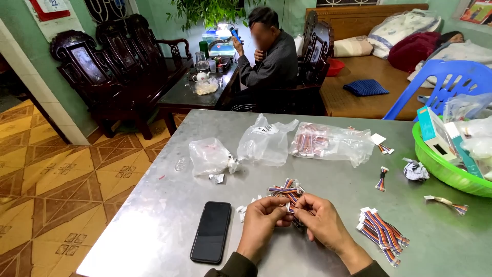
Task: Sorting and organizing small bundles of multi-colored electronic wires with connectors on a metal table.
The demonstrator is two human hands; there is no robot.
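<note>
On metal table (154,215) | left hand (262,221) and right hand (322,221) both pinch striped wire bundle (287,192) | phone (211,231) just left | wire pile (382,233) right

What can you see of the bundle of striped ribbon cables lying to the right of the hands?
The bundle of ribbon cables is a loose fan of short flat cables, each striped in red, blue, orange and other colours and ending in small white plastic connectors. They lie flat on the grey metal table, overlapping and angled from upper left to lower right. The right hand is close beside them but not touching. Nothing rests on the bundle.
</note>
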